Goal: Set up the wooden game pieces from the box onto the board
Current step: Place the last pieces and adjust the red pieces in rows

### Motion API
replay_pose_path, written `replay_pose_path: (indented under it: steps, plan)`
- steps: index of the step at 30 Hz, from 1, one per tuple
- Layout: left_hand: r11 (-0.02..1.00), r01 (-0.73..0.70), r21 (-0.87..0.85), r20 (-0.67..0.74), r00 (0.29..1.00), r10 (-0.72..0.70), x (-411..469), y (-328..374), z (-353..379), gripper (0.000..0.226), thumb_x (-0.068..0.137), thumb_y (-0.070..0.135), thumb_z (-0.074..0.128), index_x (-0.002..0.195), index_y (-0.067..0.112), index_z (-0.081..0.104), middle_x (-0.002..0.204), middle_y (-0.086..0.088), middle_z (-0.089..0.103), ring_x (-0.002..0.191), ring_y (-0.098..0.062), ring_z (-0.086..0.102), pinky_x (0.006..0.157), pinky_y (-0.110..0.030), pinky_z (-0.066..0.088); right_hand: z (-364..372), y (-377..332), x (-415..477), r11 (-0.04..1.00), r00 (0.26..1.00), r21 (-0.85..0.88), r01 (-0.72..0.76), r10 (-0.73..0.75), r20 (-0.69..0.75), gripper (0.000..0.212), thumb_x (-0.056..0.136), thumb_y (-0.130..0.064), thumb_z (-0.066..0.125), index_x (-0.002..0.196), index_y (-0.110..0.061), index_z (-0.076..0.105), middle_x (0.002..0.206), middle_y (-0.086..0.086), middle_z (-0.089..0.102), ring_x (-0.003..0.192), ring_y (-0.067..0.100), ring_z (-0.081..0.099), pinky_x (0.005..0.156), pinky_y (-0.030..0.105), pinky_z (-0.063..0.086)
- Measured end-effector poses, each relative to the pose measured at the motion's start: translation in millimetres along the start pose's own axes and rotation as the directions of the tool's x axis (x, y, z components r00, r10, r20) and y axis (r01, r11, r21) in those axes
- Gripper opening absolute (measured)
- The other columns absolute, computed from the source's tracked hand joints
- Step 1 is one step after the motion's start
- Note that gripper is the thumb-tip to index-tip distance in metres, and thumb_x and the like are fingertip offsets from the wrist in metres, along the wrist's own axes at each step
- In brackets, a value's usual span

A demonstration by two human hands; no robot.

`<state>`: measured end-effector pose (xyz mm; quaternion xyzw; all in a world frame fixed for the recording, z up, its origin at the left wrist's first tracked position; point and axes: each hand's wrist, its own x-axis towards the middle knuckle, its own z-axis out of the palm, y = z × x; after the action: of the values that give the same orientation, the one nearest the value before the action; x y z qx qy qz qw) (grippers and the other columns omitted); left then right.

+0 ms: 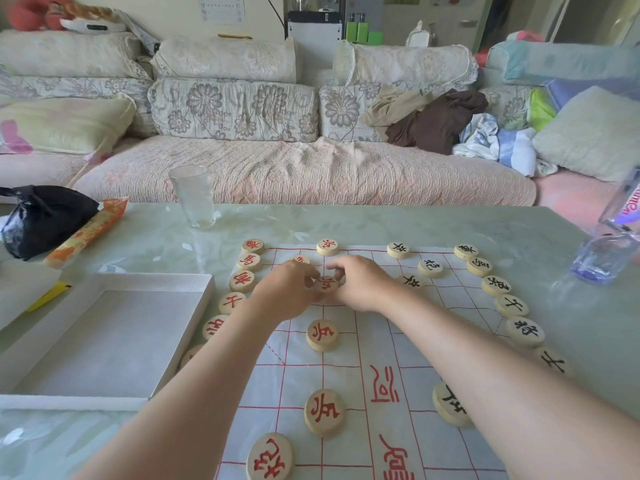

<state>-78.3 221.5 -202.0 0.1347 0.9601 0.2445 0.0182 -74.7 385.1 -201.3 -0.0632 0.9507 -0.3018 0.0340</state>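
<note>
A white cloth board (388,344) with red grid lines lies on the table. Round wooden pieces with red characters line its left edge (241,280) and run down a middle file (322,335). Pieces with black characters (524,330) line the right edge. Both hands meet over the far middle of the board. My left hand (285,292) and my right hand (360,283) both have fingertips on one red-marked piece (326,283). The white box (104,336) sits left of the board and looks empty.
A clear glass (194,199) stands beyond the board. A black bag (41,216) and an orange packet (86,233) lie at the far left. A clear plastic bottle (609,251) is at the right edge. A sofa runs behind the table.
</note>
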Motion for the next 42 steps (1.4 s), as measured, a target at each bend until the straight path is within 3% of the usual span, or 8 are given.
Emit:
replay_pose_path:
  steps: [3,5,10,16,28,32,37,42]
  plan:
    - [1.000,-0.009,0.006,-0.025,1.000,0.009,0.7,-1.9,-2.0,0.043,0.083,0.030,0.071,0.123,0.020,0.060,0.107,0.005,0.062,0.089,-0.012,0.052,0.074,-0.023,0.040,-0.3,0.4,1.4,0.998,0.998,-0.012,0.058,-0.059,-0.008,0.035,0.084,-0.030,0.070,0.119,-0.027,0.065,0.114,-0.012,0.065,0.103,0.015,0.059,0.085,0.027,0.047]
    - [1.000,-0.008,0.003,-0.024,1.000,0.008,0.3,-2.7,-3.1,0.048,0.084,0.029,0.069,0.129,0.022,0.054,0.109,0.006,0.062,0.087,-0.011,0.050,0.072,-0.022,0.037,-0.9,0.7,1.4,0.998,0.998,-0.002,0.068,-0.068,0.013,0.051,0.086,-0.023,0.069,0.134,-0.032,0.057,0.125,-0.017,0.061,0.108,0.011,0.056,0.085,0.021,0.042]
    - [1.000,-0.013,-0.005,-0.012,1.000,0.013,1.5,-2.8,-2.8,0.045,0.085,0.035,0.068,0.128,0.026,0.058,0.109,0.005,0.062,0.088,-0.012,0.051,0.072,-0.023,0.039,2.6,1.6,0.8,0.999,0.999,0.016,0.031,-0.031,-0.032,0.061,0.079,-0.039,0.077,0.135,-0.030,0.056,0.119,-0.010,0.058,0.113,0.013,0.056,0.097,0.029,0.045]
    - [1.000,-0.002,-0.007,-0.034,0.999,0.002,5.3,-6.0,2.1,0.046,0.083,0.040,0.069,0.125,0.022,0.058,0.105,0.004,0.061,0.086,-0.012,0.051,0.070,-0.022,0.036,1.5,7.5,6.4,0.999,0.999,-0.014,0.052,-0.053,-0.010,0.061,0.082,-0.031,0.073,0.140,-0.032,0.054,0.126,-0.017,0.059,0.120,0.009,0.054,0.097,0.023,0.040]
    - [1.000,-0.013,-0.013,-0.039,0.999,0.012,5.2,-4.8,6.0,0.044,0.083,0.038,0.070,0.124,0.022,0.062,0.109,0.001,0.062,0.090,-0.017,0.055,0.080,-0.029,0.048,6.5,12.9,7.3,0.998,0.997,0.034,0.060,-0.058,-0.048,0.063,0.078,-0.035,0.080,0.136,-0.032,0.056,0.112,-0.020,0.060,0.113,0.009,0.057,0.099,0.028,0.044]
    - [1.000,-0.022,-0.022,-0.024,0.999,0.021,6.5,-7.1,-1.4,0.053,0.082,0.038,0.072,0.129,0.019,0.056,0.111,0.002,0.061,0.088,-0.013,0.051,0.074,-0.022,0.038,3.9,13.8,6.8,0.997,0.997,0.058,0.055,-0.051,-0.065,0.065,0.078,-0.038,0.079,0.138,-0.033,0.053,0.118,-0.017,0.056,0.110,0.008,0.056,0.092,0.024,0.043]
    - [0.999,-0.051,-0.013,-0.120,0.992,0.049,20.5,-8.1,-23.6,0.034,0.085,0.026,0.068,0.118,0.021,0.062,0.105,0.003,0.060,0.089,-0.015,0.055,0.073,-0.020,0.036,-9.7,17.3,12.3,0.993,0.987,0.122,-0.003,0.023,-0.157,0.048,0.083,-0.040,0.072,0.128,-0.041,0.058,0.114,-0.013,0.057,0.097,0.008,0.058,0.071,0.022,0.043]
    - [0.998,-0.055,0.019,-0.181,0.982,0.058,54.0,-8.2,-25.0,0.036,0.089,0.027,0.062,0.125,0.020,0.059,0.113,-0.001,0.060,0.107,-0.021,0.053,0.082,-0.025,0.037,-12.1,16.7,33.2,0.999,0.984,-0.007,-0.047,0.045,-0.172,0.047,0.090,-0.032,0.063,0.136,-0.029,0.055,0.127,-0.006,0.056,0.115,0.015,0.054,0.092,0.026,0.041]
